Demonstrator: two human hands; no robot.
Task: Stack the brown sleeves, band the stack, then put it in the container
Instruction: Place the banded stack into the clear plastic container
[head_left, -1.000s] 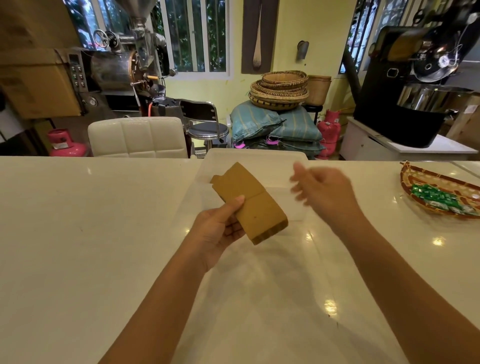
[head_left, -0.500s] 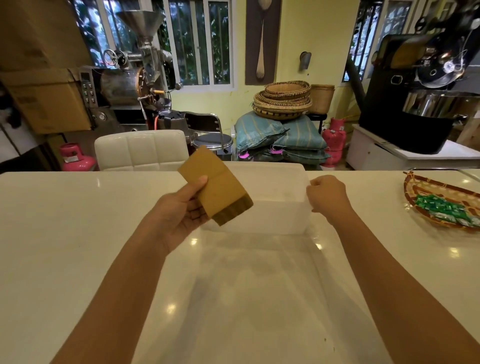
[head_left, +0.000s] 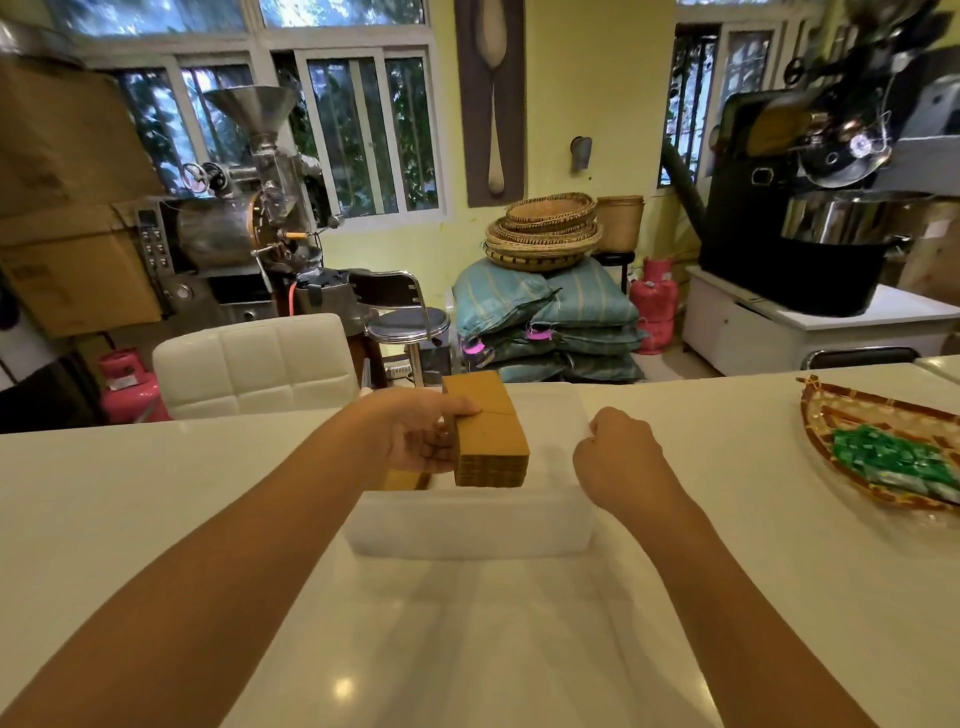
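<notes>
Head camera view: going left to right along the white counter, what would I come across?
Left hand gripping the banded stack of brown cardboard sleeves → translucent white plastic container beneath them → right hand closed at the container's right rim → woven oval basket tray holding green packets.

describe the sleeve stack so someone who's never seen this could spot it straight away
Start at the white counter and find the translucent plastic container near its far edge. Above the container's opening, the left hand grips a block of flat brown cardboard sleeves, layered edges facing the camera. More brown shows inside the container below the hand, but this stack is the one held.
</notes>
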